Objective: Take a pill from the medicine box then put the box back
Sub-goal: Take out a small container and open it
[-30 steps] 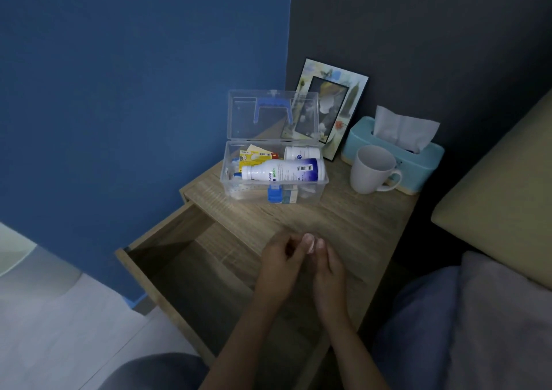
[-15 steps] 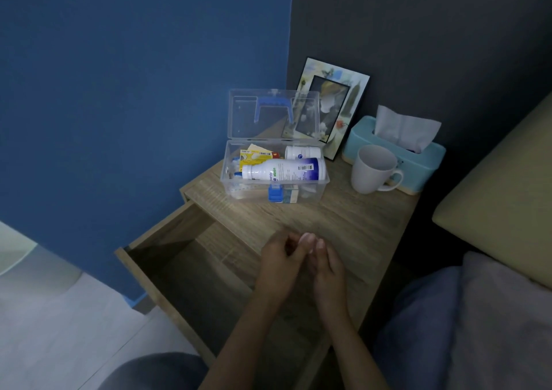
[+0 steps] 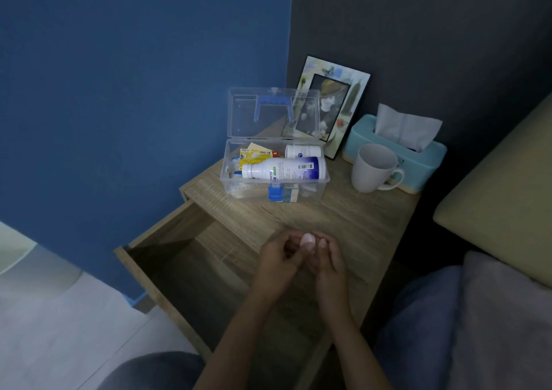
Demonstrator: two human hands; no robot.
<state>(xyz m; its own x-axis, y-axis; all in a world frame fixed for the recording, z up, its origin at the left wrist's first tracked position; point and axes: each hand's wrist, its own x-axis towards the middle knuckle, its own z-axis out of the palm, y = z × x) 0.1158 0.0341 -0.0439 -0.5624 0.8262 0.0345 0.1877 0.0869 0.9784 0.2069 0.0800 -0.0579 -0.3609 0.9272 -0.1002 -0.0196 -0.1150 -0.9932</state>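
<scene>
The clear plastic medicine box (image 3: 249, 193) stands on the wooden nightstand (image 3: 358, 219) with its lid (image 3: 273, 114) raised and a blue latch at the front. A large white bottle (image 3: 283, 171) lies across it, with a smaller white bottle (image 3: 302, 151) and yellow packets behind. My left hand (image 3: 277, 265) and my right hand (image 3: 331, 265) are pressed together in front of the box, over the nightstand's front edge. Their fingers are curled towards each other and both thumbs point up. Anything between them is hidden.
The drawer (image 3: 191, 270) under the nightstand top is pulled out to the left of my hands. A white mug (image 3: 373, 168), a teal tissue box (image 3: 430, 162) and a photo frame (image 3: 334, 96) stand right of the box. A bed cushion (image 3: 501, 210) is at right.
My hands have stayed together at the same spot, with only slight finger movement. The box and everything else have not moved.
</scene>
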